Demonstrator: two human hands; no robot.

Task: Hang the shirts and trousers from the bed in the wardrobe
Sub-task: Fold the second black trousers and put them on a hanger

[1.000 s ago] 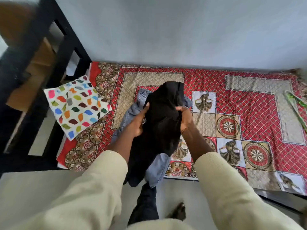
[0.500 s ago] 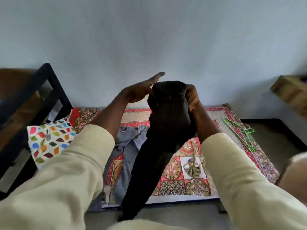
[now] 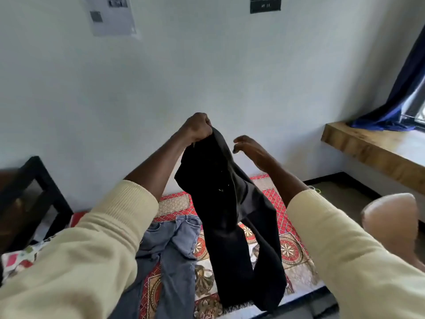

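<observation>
The left hand (image 3: 198, 127) pinches the black trousers (image 3: 232, 226) at their top; they hang lengthwise; the right hand (image 3: 250, 149), fingers spread, hovers just beside.

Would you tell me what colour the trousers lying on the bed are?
The trousers are faded blue-grey denim, seen in the head view.

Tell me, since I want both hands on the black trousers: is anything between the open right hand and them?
Nothing visible. The right hand hovers open just beside the black trousers, which hang from the left hand, with only air between them.
</observation>
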